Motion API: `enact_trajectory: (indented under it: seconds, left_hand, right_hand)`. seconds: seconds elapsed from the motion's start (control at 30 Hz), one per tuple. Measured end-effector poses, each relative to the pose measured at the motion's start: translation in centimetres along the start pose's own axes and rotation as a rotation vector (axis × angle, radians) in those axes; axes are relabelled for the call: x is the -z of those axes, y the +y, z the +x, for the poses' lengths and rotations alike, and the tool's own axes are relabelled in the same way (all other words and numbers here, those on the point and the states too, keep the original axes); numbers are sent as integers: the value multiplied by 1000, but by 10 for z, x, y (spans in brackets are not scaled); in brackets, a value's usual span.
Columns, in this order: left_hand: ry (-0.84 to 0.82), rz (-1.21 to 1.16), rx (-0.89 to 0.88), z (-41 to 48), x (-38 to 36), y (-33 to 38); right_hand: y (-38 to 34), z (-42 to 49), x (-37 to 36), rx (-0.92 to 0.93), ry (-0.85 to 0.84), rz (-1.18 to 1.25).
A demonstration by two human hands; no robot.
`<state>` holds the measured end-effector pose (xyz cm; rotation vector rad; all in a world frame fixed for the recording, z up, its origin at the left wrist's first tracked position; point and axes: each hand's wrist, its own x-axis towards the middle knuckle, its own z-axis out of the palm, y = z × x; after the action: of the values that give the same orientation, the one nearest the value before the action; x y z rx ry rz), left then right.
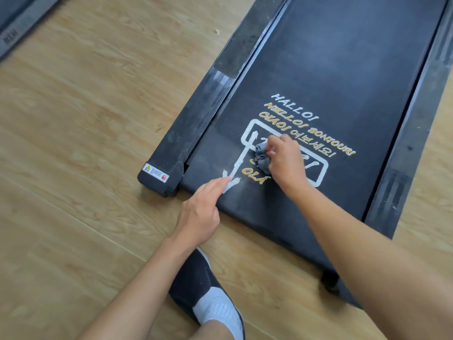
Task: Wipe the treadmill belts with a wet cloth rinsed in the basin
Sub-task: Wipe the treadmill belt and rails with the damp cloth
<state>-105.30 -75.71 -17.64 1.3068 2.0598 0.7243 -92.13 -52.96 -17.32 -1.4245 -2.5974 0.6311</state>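
Step in hand: wiping the near end of the treadmill belt (331,77), over the printed logo

Cloth: small grey cloth (261,158), bunched into a wad, lying on the belt over the white square outline of the print, closer to the belt's left edge than its right

Right hand: right hand (285,160) sits on top of the cloth, fingers curled closed around it, thumb and fingertips pinching the wad against the belt

Left hand: left hand (199,212) holds nothing; fingers extended and close together, tips touching the belt at the white arrowhead near the near-left corner, apparently bracing

Key relation: cloth is under the right hand, left hand is apart from it toward the near-left corner; the belt's long axis runs away from the person toward the far end, so unwiped belt lies mostly ahead and to the right of the cloth

Nearer hand: right, already on the cloth

Side rail: left side rail (215,94) looks dusty, streaked

Basin: not in view

Judgement: the next stroke probably runs across or along the belt from the logo; most of the belt is yet to cover
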Motion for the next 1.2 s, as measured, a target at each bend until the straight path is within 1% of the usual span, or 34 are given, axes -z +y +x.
enact_trajectory:
  seconds: [0.03, 0.07, 0.1, 0.17, 0.23, 0.27, 0.3, 0.37, 0.43, 0.5, 0.53, 0.6, 0.7, 0.77, 0.83, 0.87, 1.0, 1.07, 1.13, 1.2]
  left_hand:
    - [-10, -16, 0, 0, 0, -2]
    - [-18, -30, 0, 1, 2, -4]
    - [-19, -44, 0, 2, 4, -4]
    - [-16, -76, 5, 5, 6, -5]
    - [-28, -82, 10, 4, 8, -5]
    - [-37, -72, 5, 3, 8, -5]
    - [-48, -64, 0, 3, 9, -5]
    - [-73, -62, -6, 2, 10, -7]
    - [-98, -51, -26, 4, 13, -6]
    - [-109, -51, -53, 6, 17, -6]
    - [-104, -65, -59, 7, 18, -7]
    - [-73, -89, -38, 11, 20, -11]
    - [-35, -100, -9, 17, 23, -17]
    - [-45, -85, -16, 16, 24, -18]
    - [-40, -68, -20, 11, 24, -16]
    - [-35, -64, -21, 8, 23, -15]
    - [-17, -62, -22, -6, 21, -13]
    - [-23, -55, -49, -10, 21, -15]
    - [-18, -47, -63, -13, 22, -16]
    - [-10, -62, -54, -13, 23, -13]
  right_hand:
    - [-12, -20, -4, 43, -20, 27]
    - [-25, -46, -10, 126, -68, 61]
    - [-36, -75, -18, 217, -127, 70]
    - [-50, -120, -30, 315, -219, 54]
    - [-47, -123, -33, 369, -264, 42]
    - [-39, -112, -33, 372, -289, 36]
    - [-31, -96, -31, 351, -278, 43]
    - [-18, -50, -24, 253, -152, 41]
    - [-13, 1, -14, 103, -65, 24]
    - [-19, 25, -9, -17, -16, 41]
    - [-26, 23, -10, -45, -9, 55]
    - [-43, -17, -21, 8, -46, 69]
    - [-75, -116, -41, 111, -207, 116]
    - [-80, -135, -47, 127, -232, 126]
    - [-68, -118, -44, 172, -252, 130]
    - [-59, -103, -39, 178, -232, 129]
    - [-31, -7, -16, 72, -74, 94]
    - [-31, 29, -8, 68, -72, 28]
    - [-38, 26, -12, 119, -76, -47]
    - [-47, -16, -24, 230, -113, -7]
